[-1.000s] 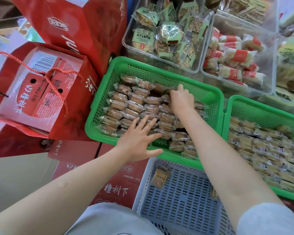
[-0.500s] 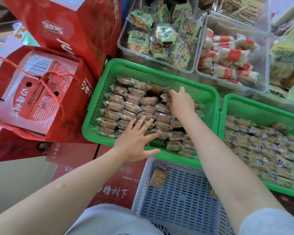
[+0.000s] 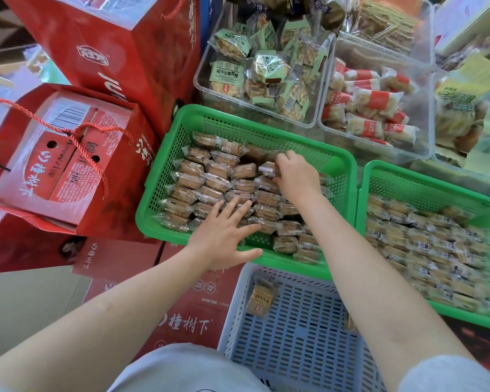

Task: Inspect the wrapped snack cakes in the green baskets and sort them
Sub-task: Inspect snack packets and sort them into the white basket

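Red gift boxes (image 3: 68,154): stacked at the left, touching the left basket's wall; no part in the sorting.
Clear bins (image 3: 255,108): behind the baskets, filled with other wrapped snacks in green and red packs.
Right green basket (image 3: 425,176): beside the left one, its near half layered with wrapped cakes, its far part bare mesh.
Left green basket (image 3: 238,120): holds the snack cakes (image 3: 215,179) in tight rows; this is where both hands work.
Blue basket (image 3: 294,335): nearest the body, just under the left basket's near rim, with one wrapped cake (image 3: 259,299) lying alone in it; I judge it the place for picked-out pieces.
Left hand (image 3: 224,236): grip apart, fingers straight and spread, flat on the near rows exactly as a second ago, steadying the pile.
Right hand (image 3: 294,176): since a second ago its fingers have curled down at the far rows, and the grip now looks clamped on one cake (image 3: 268,168) at its fingertips; the wrapper is partly hidden, so the hold is my reading.
Meaning for the task: a piece seems singled out for checking; most of the basket is not yet gone through.
Next move, as a judgement: lift it free without dragging the neighbouring wrappers.
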Tool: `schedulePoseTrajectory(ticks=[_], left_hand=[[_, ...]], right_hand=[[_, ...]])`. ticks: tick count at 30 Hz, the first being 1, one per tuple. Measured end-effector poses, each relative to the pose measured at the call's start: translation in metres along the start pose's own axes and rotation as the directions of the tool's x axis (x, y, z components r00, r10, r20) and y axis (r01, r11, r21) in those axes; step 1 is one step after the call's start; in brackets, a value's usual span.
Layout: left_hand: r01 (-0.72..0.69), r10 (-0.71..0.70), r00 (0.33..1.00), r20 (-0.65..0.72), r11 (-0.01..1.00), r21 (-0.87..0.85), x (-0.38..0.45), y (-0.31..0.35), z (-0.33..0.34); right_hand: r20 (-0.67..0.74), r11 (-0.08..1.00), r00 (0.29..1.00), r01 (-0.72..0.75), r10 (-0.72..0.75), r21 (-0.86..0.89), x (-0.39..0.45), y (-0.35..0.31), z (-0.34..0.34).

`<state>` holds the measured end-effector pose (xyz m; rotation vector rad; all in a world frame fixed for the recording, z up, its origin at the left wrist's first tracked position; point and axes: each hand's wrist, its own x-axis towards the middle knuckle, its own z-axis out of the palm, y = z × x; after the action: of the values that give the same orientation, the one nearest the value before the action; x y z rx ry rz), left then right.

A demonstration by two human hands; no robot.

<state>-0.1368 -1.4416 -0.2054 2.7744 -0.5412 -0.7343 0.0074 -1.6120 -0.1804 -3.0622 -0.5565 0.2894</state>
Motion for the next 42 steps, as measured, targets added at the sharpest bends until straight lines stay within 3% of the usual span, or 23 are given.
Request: schedulePoseTrajectory(ticks=[6, 11, 15, 17, 20, 22, 27, 30, 33, 36, 38, 40, 41, 42], left_hand=[[0.005, -0.005, 1.0, 0.011, 1.0, -0.003, 0.0, -0.001, 0.0], [0.0, 0.0, 1.0, 0.005, 1.0, -0.003, 0.001, -0.001, 0.0], [-0.003, 0.003, 1.0, 0.008, 1.0, -0.004, 0.002, -0.001, -0.001], [-0.002, 0.002, 1.0, 0.01, 1.0, -0.006, 0.001, -0.001, 0.0], [-0.004, 0.004, 1.0, 0.011, 1.0, -0.007, 0.001, -0.001, 0.001], [-0.007, 0.007, 1.0, 0.009, 1.0, -0.004, 0.001, -0.001, 0.001], [-0.014, 0.014, 1.0, 0.006, 1.0, 0.004, 0.001, -0.002, 0.0], [-0.014, 0.014, 1.0, 0.004, 1.0, 0.007, 0.003, -0.002, 0.002], [-0.02, 0.02, 0.999, -0.034, 1.0, 0.009, 0.002, -0.003, 0.004], [-0.051, 0.048, 0.991, -0.127, 0.998, -0.022, -0.003, -0.003, 0.002], [-0.025, -0.02, 0.974, -0.226, 0.98, -0.195, -0.009, 0.0, -0.001], [0.051, -0.249, 0.919, -0.305, 0.843, -0.535, -0.019, 0.009, -0.014], [0.061, -0.377, 0.885, -0.273, 0.675, -0.735, -0.026, 0.016, -0.024], [0.056, -0.458, 0.872, -0.174, 0.447, -0.893, -0.034, 0.024, -0.034]], right_hand=[[0.026, 0.983, 0.986, 0.169, -0.167, -0.074, 0.008, -0.022, 0.002], [-0.001, 0.983, 0.987, 0.159, -0.159, -0.088, 0.01, -0.018, 0.005], [-0.025, 0.971, 0.971, 0.237, -0.238, -0.035, 0.011, -0.021, 0.013], [-0.071, 0.966, 0.989, 0.143, -0.13, 0.218, 0.011, -0.021, 0.016], [-0.065, 0.826, 0.978, -0.129, 0.197, 0.548, 0.01, -0.012, 0.014], [-0.04, 0.796, 0.962, -0.201, 0.272, 0.571, 0.005, -0.005, 0.011], [-0.068, 0.723, 0.947, -0.191, 0.313, 0.664, -0.015, 0.0, -0.008], [-0.021, 0.483, 0.877, -0.243, 0.479, 0.841, -0.039, 0.0, -0.025], [0.164, 0.067, 0.781, -0.254, 0.603, 0.965, -0.08, -0.006, -0.034], [0.328, -0.275, 0.779, -0.206, 0.535, 0.939, -0.119, -0.02, -0.036], [0.376, -0.378, 0.791, -0.2, 0.482, 0.904, -0.141, -0.027, -0.036], [0.394, -0.415, 0.807, -0.206, 0.44, 0.886, -0.158, -0.033, -0.035], [0.396, -0.404, 0.818, -0.223, 0.418, 0.887, -0.165, -0.037, -0.035], [0.391, -0.379, 0.83, -0.239, 0.397, 0.894, -0.172, -0.041, -0.036]])
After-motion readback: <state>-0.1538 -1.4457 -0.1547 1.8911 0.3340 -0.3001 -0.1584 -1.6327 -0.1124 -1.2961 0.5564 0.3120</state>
